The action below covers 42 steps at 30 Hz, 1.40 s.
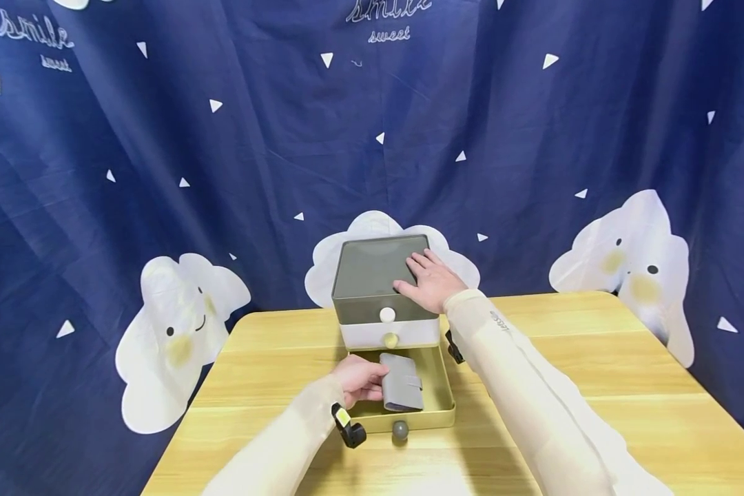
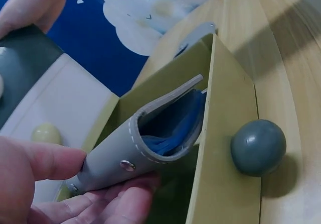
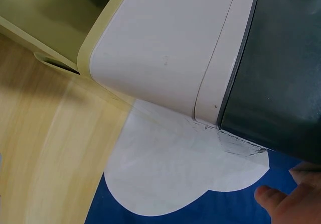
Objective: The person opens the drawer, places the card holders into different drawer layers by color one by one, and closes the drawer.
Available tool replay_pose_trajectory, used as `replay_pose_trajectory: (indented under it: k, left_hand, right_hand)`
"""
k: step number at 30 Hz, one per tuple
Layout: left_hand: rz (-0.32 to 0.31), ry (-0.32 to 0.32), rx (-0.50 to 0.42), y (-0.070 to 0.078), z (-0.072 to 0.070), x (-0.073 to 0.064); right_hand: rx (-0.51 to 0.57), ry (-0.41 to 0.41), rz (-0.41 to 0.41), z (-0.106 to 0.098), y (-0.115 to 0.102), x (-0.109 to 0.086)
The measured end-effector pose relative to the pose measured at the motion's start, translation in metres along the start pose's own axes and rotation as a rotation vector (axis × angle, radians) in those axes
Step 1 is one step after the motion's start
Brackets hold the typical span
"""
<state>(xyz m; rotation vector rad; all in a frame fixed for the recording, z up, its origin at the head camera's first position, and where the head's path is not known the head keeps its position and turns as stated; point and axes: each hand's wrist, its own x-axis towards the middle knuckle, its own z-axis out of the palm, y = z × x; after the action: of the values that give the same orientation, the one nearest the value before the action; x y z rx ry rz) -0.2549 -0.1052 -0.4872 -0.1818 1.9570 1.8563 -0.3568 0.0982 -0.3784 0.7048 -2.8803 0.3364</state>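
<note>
A small desktop chest of drawers [image 1: 372,269] has a dark green top section, a white middle and a yellow-green bottom drawer [image 1: 430,419], which is pulled out. In that drawer my left hand [image 1: 359,379] pinches a grey wallet [image 1: 401,387] by its left edge, thumb on one side and fingers on the other. Seen from the left wrist, the wallet [image 2: 113,156] is folded, with white stitching, metal snaps and blue material inside. My right hand [image 1: 432,284] rests on the right side of the chest's top, fingers spread; the right wrist view shows only part of it.
A dark round knob [image 2: 258,147] sticks out from the drawer front; white and yellow knobs mark the upper drawers. The chest stands on a light wooden table [image 1: 273,372]. Behind hangs a navy curtain [image 1: 273,151] with clouds and triangles.
</note>
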Motion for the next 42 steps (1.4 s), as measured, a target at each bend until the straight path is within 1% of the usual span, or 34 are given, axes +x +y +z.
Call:
replay_pose_trajectory:
  k: [2,7,16,21,31,34,38,42]
  left_hand:
    - [-0.011,0.009,0.004,0.0,0.003,0.005]
    - [-0.042,0.037,0.007,0.004,0.007,0.014]
    - [-0.077,0.06,-0.016,0.005,0.016,0.023]
    - [-0.091,0.073,-0.007,0.005,0.022,0.027]
    - [-0.11,0.103,0.044,0.003,0.023,0.036]
    - [-0.104,0.131,0.064,0.001,0.022,0.04]
    - [-0.097,0.174,0.078,0.002,0.024,0.041]
    - [-0.097,0.196,0.081,0.005,0.029,0.037]
  right_hand:
    - [-0.013,0.003,-0.002,0.0,0.001,0.001]
    - [-0.001,0.004,0.001,-0.001,-0.002,0.001]
    - [0.013,0.008,0.005,-0.004,-0.004,-0.001]
    - [0.011,0.014,0.003,-0.003,-0.002,-0.001]
    - [0.017,0.027,0.006,0.003,0.001,0.0]
    - [0.012,0.03,0.005,0.004,0.001,0.001]
    - [0.01,0.023,0.007,0.004,0.002,0.002]
    - [0.012,0.013,0.012,0.003,0.002,0.001]
